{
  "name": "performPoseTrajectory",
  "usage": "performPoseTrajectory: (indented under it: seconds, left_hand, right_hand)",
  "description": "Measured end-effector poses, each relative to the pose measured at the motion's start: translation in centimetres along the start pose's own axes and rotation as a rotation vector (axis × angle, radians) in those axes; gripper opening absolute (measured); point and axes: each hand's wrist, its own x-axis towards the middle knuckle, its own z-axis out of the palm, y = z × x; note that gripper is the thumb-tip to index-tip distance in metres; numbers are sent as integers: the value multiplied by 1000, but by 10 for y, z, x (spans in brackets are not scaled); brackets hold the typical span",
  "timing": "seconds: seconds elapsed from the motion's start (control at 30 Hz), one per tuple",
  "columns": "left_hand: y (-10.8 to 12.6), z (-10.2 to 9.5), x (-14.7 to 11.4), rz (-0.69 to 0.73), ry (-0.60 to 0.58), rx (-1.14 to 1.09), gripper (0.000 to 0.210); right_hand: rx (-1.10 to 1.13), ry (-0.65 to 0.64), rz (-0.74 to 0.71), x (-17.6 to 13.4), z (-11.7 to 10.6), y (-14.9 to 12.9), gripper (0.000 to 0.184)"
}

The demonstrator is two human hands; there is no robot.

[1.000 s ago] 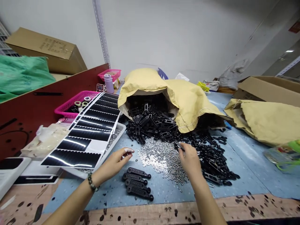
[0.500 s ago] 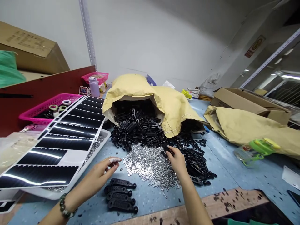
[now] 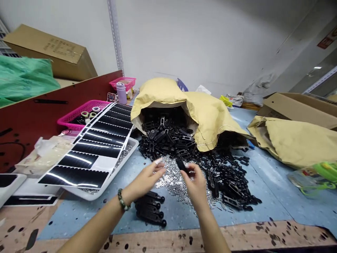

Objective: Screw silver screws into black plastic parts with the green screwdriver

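My right hand [image 3: 195, 182] pinches a black plastic arm [image 3: 181, 165] between thumb and fingers, above a heap of small silver nuts and screws [image 3: 175, 184]. At the heap's left edge is my left hand [image 3: 147, 175], thumb and fingers apart, with a white wrap on one fingertip. I see nothing held in it. Several black arms with round ends [image 3: 150, 211] lie in a row beneath my left wrist, partly hidden by it. Right of my right hand, more loose black parts [image 3: 231, 182] spread over the blue mat.
Black pieces [image 3: 168, 140] spill from an open yellow paper sack [image 3: 159, 89]. A white tray [image 3: 134, 146] of metal bits stands left, under black label sheets [image 3: 105, 137]. Beyond is a pink basket [image 3: 65, 119]. A yellow bag [image 3: 297, 140] and green-lidded bottle [image 3: 319, 177] lie right.
The view has swung left. My right hand has lifted a black plastic arm from the pile and turned it toward my left hand. My left hand has moved to the nuts.
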Motion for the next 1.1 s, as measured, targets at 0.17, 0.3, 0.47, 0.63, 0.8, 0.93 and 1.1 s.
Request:
performPoseTrajectory:
  seconds: [0.17,0.3,0.47,0.63,0.8,0.93,1.1]
  left_hand:
    - [-8,17,-2,-59,-52,-165,55]
    - [-5,2,-5,-242,-249,-357,64]
    - [-4,10,-9,-133,-286,-346,64]
    - [-21,30,-7,-71,-172,-300,58]
    - [-19,38,-2,-14,-26,-266,54]
    - [-13,29,4,-86,107,-253,48]
    - [-17,19,4,-90,5,-59,36]
  right_hand:
    - [-25,-87,-333,-23,23,-9,19]
    - [30,-174,-393,-25,7,-8,19]
    - [15,42,-173,-22,0,-5,11]
    - [-65,97,-249,-27,10,-10,11]
    - [-38,-69,-315,-31,14,-15,28]
    - [-113,17,-138,2,-9,18,21]
    - [-121,23,-52,49,-33,65,10]
